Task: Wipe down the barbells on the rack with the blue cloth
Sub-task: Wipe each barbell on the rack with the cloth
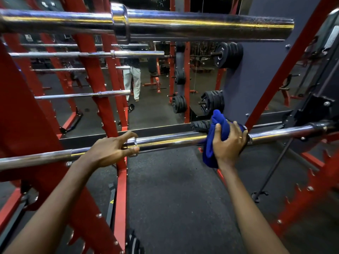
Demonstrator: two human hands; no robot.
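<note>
Gripping the blue cloth (215,136) with the right hand (229,142), bunched round the lower barbell (174,141); steadying it with the left hand (111,149), curled round the shaft. Wrap snugly; sweep evenly along the chrome.

A chrome barbell (174,140) is lying across the red rack (93,79), running from nine to three o'clock. The bunched blue cloth (217,116) is draping over it toward three o'clock. An upper barbell (201,24) is resting at twelve o'clock.
</note>
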